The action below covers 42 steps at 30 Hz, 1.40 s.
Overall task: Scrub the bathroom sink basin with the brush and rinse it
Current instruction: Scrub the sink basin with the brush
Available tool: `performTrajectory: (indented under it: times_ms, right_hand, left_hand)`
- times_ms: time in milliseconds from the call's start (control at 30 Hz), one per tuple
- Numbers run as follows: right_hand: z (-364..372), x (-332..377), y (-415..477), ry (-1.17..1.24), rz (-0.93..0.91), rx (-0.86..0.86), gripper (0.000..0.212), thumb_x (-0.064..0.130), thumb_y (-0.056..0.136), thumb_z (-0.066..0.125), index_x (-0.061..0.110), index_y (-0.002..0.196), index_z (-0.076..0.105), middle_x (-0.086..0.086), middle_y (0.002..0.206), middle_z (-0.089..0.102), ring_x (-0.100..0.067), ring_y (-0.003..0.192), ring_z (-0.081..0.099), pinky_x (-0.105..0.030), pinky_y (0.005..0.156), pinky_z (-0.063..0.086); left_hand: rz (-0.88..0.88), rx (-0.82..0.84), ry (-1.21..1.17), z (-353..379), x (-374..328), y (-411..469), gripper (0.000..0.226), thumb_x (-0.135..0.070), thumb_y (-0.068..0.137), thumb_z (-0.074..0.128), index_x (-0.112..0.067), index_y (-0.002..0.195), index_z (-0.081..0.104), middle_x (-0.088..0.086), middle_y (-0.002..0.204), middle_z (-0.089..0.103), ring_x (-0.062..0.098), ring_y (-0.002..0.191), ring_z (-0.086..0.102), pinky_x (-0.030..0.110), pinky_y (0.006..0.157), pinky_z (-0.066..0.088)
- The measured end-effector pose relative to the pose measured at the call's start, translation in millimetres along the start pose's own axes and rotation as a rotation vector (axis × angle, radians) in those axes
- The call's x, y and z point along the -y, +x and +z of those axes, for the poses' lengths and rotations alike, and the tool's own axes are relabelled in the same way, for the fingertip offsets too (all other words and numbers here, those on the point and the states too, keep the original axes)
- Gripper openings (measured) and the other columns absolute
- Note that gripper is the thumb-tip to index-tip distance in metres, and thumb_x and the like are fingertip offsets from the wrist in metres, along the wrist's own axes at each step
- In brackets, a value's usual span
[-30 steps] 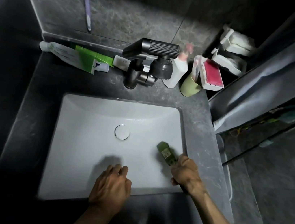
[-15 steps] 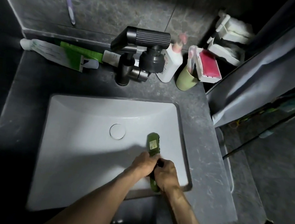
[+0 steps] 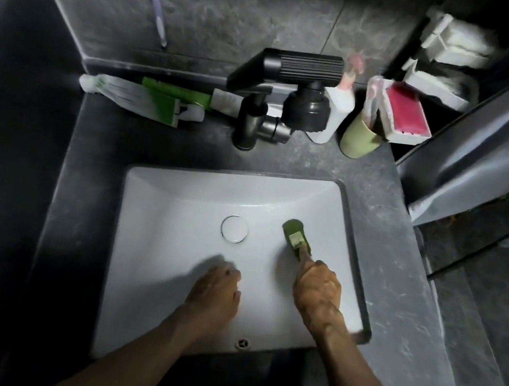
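The left hand [image 3: 216,289] has let go of the green scrub brush [image 3: 296,238] and now rests loosely curled, holding nothing, on the white basin [image 3: 173,247] floor. The right hand [image 3: 318,287] alone is wrapped around the handle, brush head right of the drain [image 3: 234,228]. One-handed scrubbing can go on, I think.
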State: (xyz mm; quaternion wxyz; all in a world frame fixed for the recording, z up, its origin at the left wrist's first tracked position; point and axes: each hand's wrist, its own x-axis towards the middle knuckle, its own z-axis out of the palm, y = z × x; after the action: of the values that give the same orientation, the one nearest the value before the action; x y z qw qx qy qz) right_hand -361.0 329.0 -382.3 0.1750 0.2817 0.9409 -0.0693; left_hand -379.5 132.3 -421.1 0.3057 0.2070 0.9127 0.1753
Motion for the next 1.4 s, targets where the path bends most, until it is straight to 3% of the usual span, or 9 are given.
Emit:
performTrajectory:
  times_ms: [100, 200, 367, 667, 767, 900, 1133, 1300, 1400]
  right_hand:
    - [0.5, 39.1, 15.2, 0.021, -0.156, 0.172, 0.046, 0.016, 0.098, 0.037, 0.024, 0.143, 0.044, -0.012, 0.112, 0.065, -0.031, 0.101, 0.064, -0.031, 0.082, 0.048]
    - [-18.4, 49.6, 37.1, -0.118, -0.105, 0.079, 0.042, 0.018, 0.098, 0.037, 0.022, 0.136, 0.052, -0.010, 0.115, 0.066, -0.030, 0.104, 0.065, -0.033, 0.085, 0.050]
    - [-22.9, 73.5, 38.4, -0.023, -0.109, 0.162, 0.034, 0.026, 0.097, 0.040, 0.018, 0.126, 0.057, -0.011, 0.124, 0.063, -0.031, 0.113, 0.061, -0.032, 0.093, 0.046]
    - [-65.5, 84.8, 71.6, -0.161, -0.025, 0.201, 0.046, 0.036, 0.079, 0.046, 0.025, 0.121, 0.061, -0.004, 0.120, 0.066, -0.028, 0.110, 0.062, -0.035, 0.090, 0.047]
    - [-50.5, 128.3, 61.1, -0.011, -0.160, 0.305, 0.051, 0.039, 0.069, 0.045, 0.028, 0.114, 0.068, -0.002, 0.113, 0.069, -0.026, 0.102, 0.065, -0.032, 0.089, 0.052]
    - [-25.1, 172.9, 45.2, 0.129, -0.340, 0.306, 0.036, 0.039, 0.087, 0.050, 0.047, 0.118, 0.065, 0.011, 0.127, 0.062, -0.018, 0.114, 0.060, -0.030, 0.100, 0.046]
    - [-68.2, 74.5, 77.8, -0.272, -0.124, 0.151, 0.041, 0.036, 0.089, 0.048, 0.043, 0.128, 0.058, 0.004, 0.125, 0.065, -0.021, 0.113, 0.062, -0.032, 0.098, 0.047]
    - [-33.0, 131.9, 70.5, -0.006, -0.433, 0.240, 0.038, 0.034, 0.091, 0.046, 0.056, 0.120, 0.059, 0.027, 0.127, 0.055, -0.012, 0.123, 0.056, -0.023, 0.105, 0.039]
    - [-22.8, 161.1, 78.2, -0.009, -0.516, 0.204, 0.038, 0.030, 0.092, 0.046, 0.052, 0.121, 0.059, 0.025, 0.121, 0.059, -0.011, 0.113, 0.061, -0.023, 0.094, 0.044]
  left_hand:
    - [0.081, -0.130, 0.092, -16.4, 42.9, -17.7, 0.041, -0.033, 0.092, 0.036, -0.014, 0.107, 0.069, 0.009, 0.121, 0.065, 0.036, 0.120, 0.059, 0.043, 0.105, 0.049]
    - [0.185, -0.264, 0.312, -41.4, 82.8, -38.5, 0.032, -0.033, 0.080, 0.041, -0.019, 0.082, 0.070, 0.006, 0.091, 0.068, 0.034, 0.092, 0.069, 0.043, 0.094, 0.052]
    - [0.263, -0.236, 0.573, -74.3, 115.0, -64.0, 0.022, -0.034, 0.085, 0.052, -0.022, 0.088, 0.069, 0.005, 0.094, 0.067, 0.031, 0.101, 0.063, 0.056, 0.111, 0.033]
    - [0.386, -0.477, 0.249, -92.6, 126.3, -72.1, 0.025, -0.040, 0.086, 0.064, -0.025, 0.066, 0.060, -0.008, 0.068, 0.058, 0.019, 0.085, 0.057, 0.046, 0.119, 0.029]
    - [0.388, -0.510, 0.213, -93.1, 123.9, -72.2, 0.029, -0.042, 0.087, 0.064, -0.024, 0.065, 0.059, -0.008, 0.065, 0.057, 0.020, 0.086, 0.057, 0.047, 0.117, 0.030]
    - [0.373, -0.530, 0.221, -91.9, 125.2, -71.7, 0.030, -0.043, 0.088, 0.063, -0.024, 0.064, 0.062, -0.008, 0.066, 0.060, 0.018, 0.086, 0.059, 0.050, 0.117, 0.032]
    - [0.353, -0.579, 0.163, -86.9, 128.0, -71.0, 0.030, -0.041, 0.087, 0.064, -0.024, 0.063, 0.058, -0.010, 0.064, 0.059, 0.019, 0.088, 0.060, 0.048, 0.119, 0.028]
    - [0.347, -0.586, 0.147, -85.1, 128.1, -68.3, 0.032, -0.044, 0.088, 0.062, -0.024, 0.063, 0.060, -0.009, 0.064, 0.060, 0.018, 0.085, 0.062, 0.050, 0.117, 0.032]
    - [0.328, -0.571, 0.161, -85.2, 128.1, -68.4, 0.033, -0.046, 0.090, 0.060, -0.025, 0.064, 0.064, -0.010, 0.065, 0.063, 0.016, 0.085, 0.062, 0.048, 0.119, 0.031]
